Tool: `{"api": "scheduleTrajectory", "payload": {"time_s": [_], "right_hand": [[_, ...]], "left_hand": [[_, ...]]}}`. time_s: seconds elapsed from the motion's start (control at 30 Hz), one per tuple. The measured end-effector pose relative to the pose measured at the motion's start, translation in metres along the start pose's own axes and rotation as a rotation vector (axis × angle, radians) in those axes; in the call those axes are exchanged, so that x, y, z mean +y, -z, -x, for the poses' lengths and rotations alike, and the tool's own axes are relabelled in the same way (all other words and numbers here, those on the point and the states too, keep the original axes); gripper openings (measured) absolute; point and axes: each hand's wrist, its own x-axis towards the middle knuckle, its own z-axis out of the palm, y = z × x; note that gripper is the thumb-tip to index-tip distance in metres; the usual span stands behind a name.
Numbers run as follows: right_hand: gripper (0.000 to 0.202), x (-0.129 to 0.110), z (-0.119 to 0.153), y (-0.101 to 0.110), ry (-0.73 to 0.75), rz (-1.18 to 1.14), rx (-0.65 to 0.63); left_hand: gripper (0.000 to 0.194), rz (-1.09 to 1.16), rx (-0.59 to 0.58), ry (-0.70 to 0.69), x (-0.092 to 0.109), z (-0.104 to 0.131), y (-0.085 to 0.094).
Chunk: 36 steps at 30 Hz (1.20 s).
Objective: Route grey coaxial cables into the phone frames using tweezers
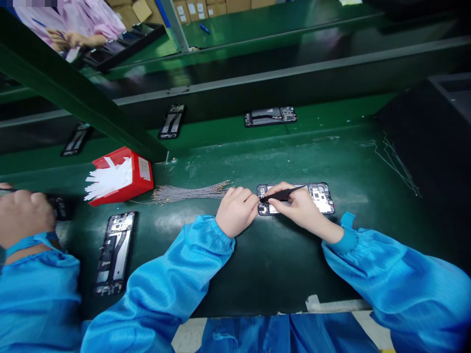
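Note:
An open phone frame (324, 198) with its circuit board showing lies lengthwise on the green bench. My right hand (294, 203) is closed round black tweezers (281, 194), whose tip points at the phone's left end. At that same end my left hand (237, 211) has its fingers curled together; whatever they pinch, if anything, is hidden. Just left of my left hand lies a bundle of thin grey cables (187, 192), reaching toward a red box (144, 171) filled with white strips (110, 180).
Another open phone (116, 252) lies at the left, near a co-worker's hand (27, 215) in a blue sleeve. More phones (270, 116) (172, 121) rest along the back ledge. Loose wires (397, 164) and a dark box (427, 127) are on the right. A green post (91, 93) slants across the left.

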Motion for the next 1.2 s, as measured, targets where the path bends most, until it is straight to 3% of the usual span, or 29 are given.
{"api": "scheduleTrajectory", "payload": {"time_s": [0.43,0.73,0.9,1.03,1.13,1.2], "right_hand": [[0.012,0.0,0.0,-0.002,0.06,0.054,0.002],[0.013,-0.006,0.004,-0.004,0.31,0.188,-0.054],[0.011,-0.009,0.001,-0.007,0.32,0.223,-0.087],[0.012,0.0,0.007,0.02,0.183,0.176,0.042],[0.009,0.015,0.023,0.059,0.024,0.305,0.291],[0.006,0.024,0.036,0.081,-0.053,0.417,0.393]], "left_hand": [[0.023,-0.006,-0.007,0.0,0.001,0.0,0.001],[0.023,-0.013,-0.066,0.011,0.002,-0.002,0.004],[0.02,0.018,-0.132,0.032,-0.001,-0.003,0.006],[0.021,0.057,-0.156,0.053,-0.011,0.002,0.02],[0.02,0.213,-0.209,-0.065,-0.013,0.007,0.03],[0.019,0.29,-0.234,-0.153,-0.008,0.009,0.03]]}}
